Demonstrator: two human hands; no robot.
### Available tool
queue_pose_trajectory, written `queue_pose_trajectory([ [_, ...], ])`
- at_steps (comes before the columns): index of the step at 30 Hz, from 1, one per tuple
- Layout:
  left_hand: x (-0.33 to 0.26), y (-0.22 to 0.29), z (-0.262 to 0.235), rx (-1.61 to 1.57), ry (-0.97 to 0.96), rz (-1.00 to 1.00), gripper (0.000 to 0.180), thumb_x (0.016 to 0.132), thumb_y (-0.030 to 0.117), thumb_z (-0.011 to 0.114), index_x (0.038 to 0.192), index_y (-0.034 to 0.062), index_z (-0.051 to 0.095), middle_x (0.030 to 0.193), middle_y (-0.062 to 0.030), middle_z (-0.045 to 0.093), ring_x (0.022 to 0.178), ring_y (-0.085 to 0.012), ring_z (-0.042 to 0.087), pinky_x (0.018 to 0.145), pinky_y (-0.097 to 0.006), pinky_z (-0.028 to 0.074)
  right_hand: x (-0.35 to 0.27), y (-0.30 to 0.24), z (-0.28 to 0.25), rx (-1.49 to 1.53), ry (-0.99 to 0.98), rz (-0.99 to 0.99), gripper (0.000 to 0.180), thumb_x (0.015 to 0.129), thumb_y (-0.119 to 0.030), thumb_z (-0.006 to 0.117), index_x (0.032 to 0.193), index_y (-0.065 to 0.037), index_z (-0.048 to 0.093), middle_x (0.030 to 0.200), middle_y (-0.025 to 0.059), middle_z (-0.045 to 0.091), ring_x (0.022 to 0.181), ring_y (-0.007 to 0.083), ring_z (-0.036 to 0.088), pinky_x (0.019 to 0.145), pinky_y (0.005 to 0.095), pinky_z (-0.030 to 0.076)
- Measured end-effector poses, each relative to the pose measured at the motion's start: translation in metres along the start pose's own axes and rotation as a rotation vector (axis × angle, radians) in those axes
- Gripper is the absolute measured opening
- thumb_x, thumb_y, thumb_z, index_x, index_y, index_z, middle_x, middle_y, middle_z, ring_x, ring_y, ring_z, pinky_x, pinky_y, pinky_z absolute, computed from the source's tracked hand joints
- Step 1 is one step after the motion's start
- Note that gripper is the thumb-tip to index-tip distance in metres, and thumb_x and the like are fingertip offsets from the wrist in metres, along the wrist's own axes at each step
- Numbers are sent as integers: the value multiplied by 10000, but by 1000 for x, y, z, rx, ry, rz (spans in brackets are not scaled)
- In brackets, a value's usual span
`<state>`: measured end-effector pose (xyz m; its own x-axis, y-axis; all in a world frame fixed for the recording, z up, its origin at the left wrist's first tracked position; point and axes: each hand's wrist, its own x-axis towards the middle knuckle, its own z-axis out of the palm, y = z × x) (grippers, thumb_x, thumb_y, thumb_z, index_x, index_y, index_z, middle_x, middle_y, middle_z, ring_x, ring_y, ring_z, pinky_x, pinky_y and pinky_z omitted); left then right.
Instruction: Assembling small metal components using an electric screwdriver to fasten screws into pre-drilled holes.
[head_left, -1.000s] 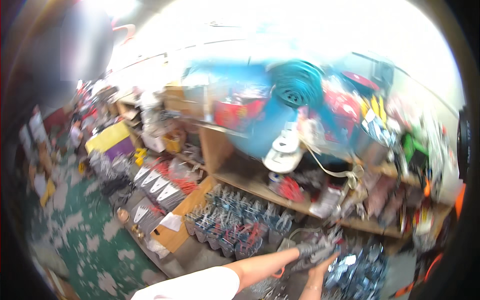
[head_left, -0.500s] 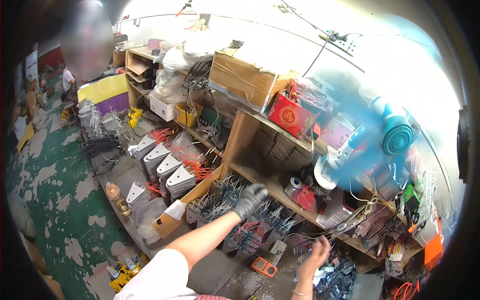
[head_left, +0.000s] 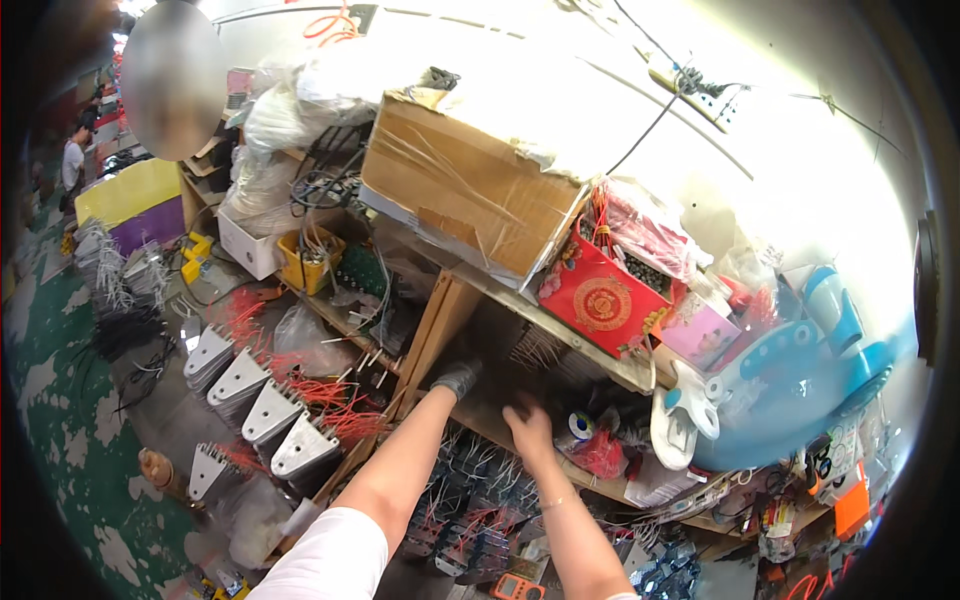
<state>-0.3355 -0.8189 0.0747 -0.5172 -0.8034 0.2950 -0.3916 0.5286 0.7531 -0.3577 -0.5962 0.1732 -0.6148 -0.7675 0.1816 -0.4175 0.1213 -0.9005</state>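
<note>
Left hand and right hand are reaching into the far shelf (cannot tell whether they're holding anything), seemingly needing careful fingerwork next.

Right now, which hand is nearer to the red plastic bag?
Right. The right hand is just left of the red plastic bag. The gloved left hand is farther left, beside the wooden post.

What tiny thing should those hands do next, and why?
Perhaps the left hand in a dark grey glove and the bare right hand should reach slightly deeper into the shadowy wooden shelf compartment: both are at its opening, and a row of thin brownish pieces stands farther back. It's too dark to tell whether they hold anything.
</note>
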Motion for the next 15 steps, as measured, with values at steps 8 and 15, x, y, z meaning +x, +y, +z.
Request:
queue_pose_trajectory([
  [8,28,53,-14,-162,160,-89,516,957,405,404,1289,28,520,1381,-257,475,1314,-367,433,1074,-419,375,100,42,41,-321,375,45,408,835,-145,667,1211,-1,604,1190,208,641,1124,318,609,948,386,463],
  [15,24,27,-9,-227,44,6,586,890,329,535,1401,56,452,1455,-240,408,1364,-357,371,1129,-407,314,105,55,56,-399,519,-143,509,793,-173,673,1258,8,574,1216,259,605,1140,412,570,999,462,448],
])
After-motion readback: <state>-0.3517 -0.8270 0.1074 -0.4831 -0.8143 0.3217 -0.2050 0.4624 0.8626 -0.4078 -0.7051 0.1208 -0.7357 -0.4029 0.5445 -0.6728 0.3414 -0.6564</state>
